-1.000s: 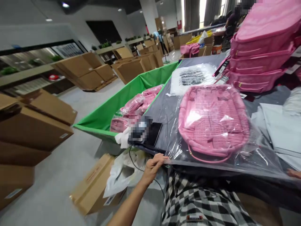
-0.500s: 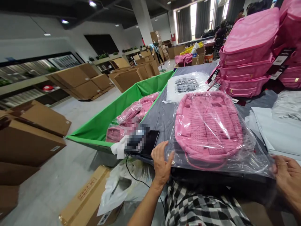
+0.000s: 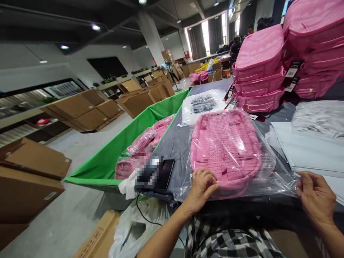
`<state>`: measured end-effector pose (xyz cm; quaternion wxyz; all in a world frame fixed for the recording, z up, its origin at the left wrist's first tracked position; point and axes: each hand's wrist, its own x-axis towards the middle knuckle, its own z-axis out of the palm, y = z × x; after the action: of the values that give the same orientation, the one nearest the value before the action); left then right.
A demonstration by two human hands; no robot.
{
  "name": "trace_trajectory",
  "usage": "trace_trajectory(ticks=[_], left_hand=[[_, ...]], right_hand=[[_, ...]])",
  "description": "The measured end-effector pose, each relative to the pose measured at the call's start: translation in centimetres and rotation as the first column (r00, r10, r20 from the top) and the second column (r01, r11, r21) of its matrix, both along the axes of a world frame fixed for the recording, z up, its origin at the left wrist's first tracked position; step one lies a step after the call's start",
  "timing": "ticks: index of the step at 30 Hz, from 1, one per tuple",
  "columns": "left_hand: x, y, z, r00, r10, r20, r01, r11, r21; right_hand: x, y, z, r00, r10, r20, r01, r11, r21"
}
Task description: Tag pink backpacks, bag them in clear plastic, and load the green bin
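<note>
A pink backpack (image 3: 225, 147) lies straps-up inside a clear plastic bag (image 3: 279, 179) on the grey-covered table. My left hand (image 3: 202, 186) is at the backpack's lower left edge, its fingers curled onto the plastic and its thumb pointing right. At the bag's lower right corner, my right hand (image 3: 315, 195) pinches the loose film between thumb and fingers, which draws it out to the right of the backpack. Part of the grip is hidden behind the right fingers.
Stacked pink backpacks (image 3: 259, 68) with black tags stand at the back right. White sheets (image 3: 298, 147) lie right of the bag, and a printed white package (image 3: 202, 104) behind it. A green bin (image 3: 91, 170) of bagged pink items adjoins the left side. Cardboard boxes (image 3: 29, 190) stand farther left.
My left hand has moved right from the bag's left edge onto the backpack's lower edge, and its fingers have curled. My right hand still holds the corner. The view has shifted right.
</note>
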<state>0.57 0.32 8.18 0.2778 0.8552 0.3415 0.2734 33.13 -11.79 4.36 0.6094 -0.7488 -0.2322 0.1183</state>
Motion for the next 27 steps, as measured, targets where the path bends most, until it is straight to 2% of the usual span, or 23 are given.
trace_trajectory(ticks=[3,5,8,11,13,15,17,19,21,23,27], left_hand=[[0.4,1.5,0.1,0.999,-0.009,0.051,0.011,0.999,-0.037],[0.9,2.9,-0.1,0.992,-0.036,0.121,0.054,0.988,-0.144],[1.5,4.8,-0.7,0.981,-0.058,0.184,0.116,0.939,-0.324],[1.7,5.3,-1.1,0.983,-0.06,0.175,0.122,0.921,-0.371],[1.8,5.0,-1.0,0.983,-0.066,0.174,0.131,0.911,-0.391],[1.7,4.6,-0.8,0.984,-0.069,0.162,0.131,0.9,-0.415],[1.5,4.6,-0.9,0.989,-0.068,0.131,0.118,0.896,-0.428],[1.3,5.1,-1.4,0.994,-0.076,0.081,0.105,0.884,-0.455],[1.1,5.8,-2.3,0.996,-0.081,0.028,0.085,0.871,-0.485],[0.8,6.4,-3.3,0.997,-0.081,-0.009,0.067,0.866,-0.495],[0.4,6.9,-4.6,0.996,-0.086,-0.026,0.064,0.879,-0.473]], right_hand=[[0.5,0.3,0.5,0.999,-0.007,-0.034,0.006,1.0,-0.017],[1.0,0.9,0.7,0.996,0.022,-0.089,-0.027,0.998,-0.059],[1.5,1.9,0.6,0.972,0.079,-0.22,-0.099,0.992,-0.078],[2.4,1.5,0.5,0.969,0.122,-0.214,-0.144,0.986,-0.089],[3.9,-0.3,0.9,0.989,0.114,-0.095,-0.124,0.986,-0.114],[6.2,-3.3,1.9,0.993,0.045,0.112,-0.029,0.989,-0.143],[9.3,-7.0,3.5,0.93,-0.073,0.36,0.145,0.974,-0.176],[12.5,-10.8,5.3,0.835,-0.183,0.519,0.341,0.912,-0.227],[15.6,-14.2,6.5,0.8,-0.255,0.543,0.471,0.828,-0.305],[18.0,-16.4,6.9,0.823,-0.304,0.48,0.508,0.773,-0.38],[20.8,-17.5,5.7,0.849,-0.359,0.387,0.504,0.768,-0.395]])
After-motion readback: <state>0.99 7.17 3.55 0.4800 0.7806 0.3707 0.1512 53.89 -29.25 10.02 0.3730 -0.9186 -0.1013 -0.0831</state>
